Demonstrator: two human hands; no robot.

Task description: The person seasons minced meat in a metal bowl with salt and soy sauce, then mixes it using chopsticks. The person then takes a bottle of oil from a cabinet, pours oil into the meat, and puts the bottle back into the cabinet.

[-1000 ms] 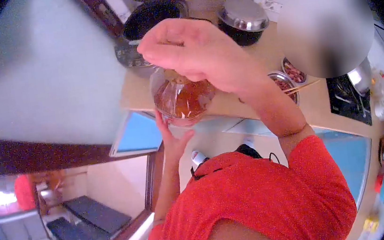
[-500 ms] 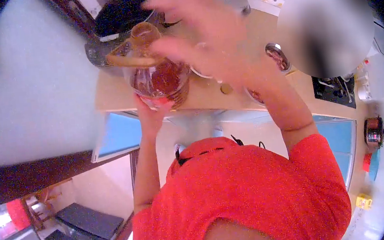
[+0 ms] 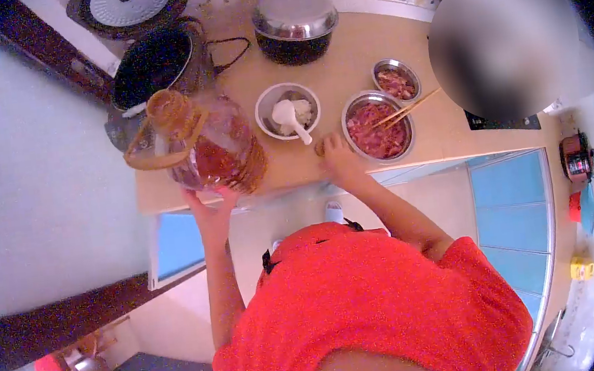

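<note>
My left hand (image 3: 213,206) supports a large clear jug of reddish-amber oil (image 3: 224,157) near its base. The jug has an orange-brown neck and loop handle and stands tilted at the counter's left front. At the front edge, my right hand (image 3: 341,158) has its fingers closed on a small round brownish cap (image 3: 320,147), mostly covered by the fingertips. Just right of that hand is a steel bowl of raw meat (image 3: 377,132) with chopsticks (image 3: 409,109) resting in it. Behind the cap, a bowl (image 3: 270,128) holds white powder and a white spoon (image 3: 289,115).
A smaller steel bowl of meat (image 3: 395,80) stands behind the larger one. At the back are a lidded pot (image 3: 296,28) and an open rice cooker (image 3: 152,70) with its cord. A blurred round patch hides part of the right side, above a black stove (image 3: 502,122).
My right hand has moved from beside the jug's neck down to the cap at the counter's front. The view has shifted, and my left hand still holds the jug.
</note>
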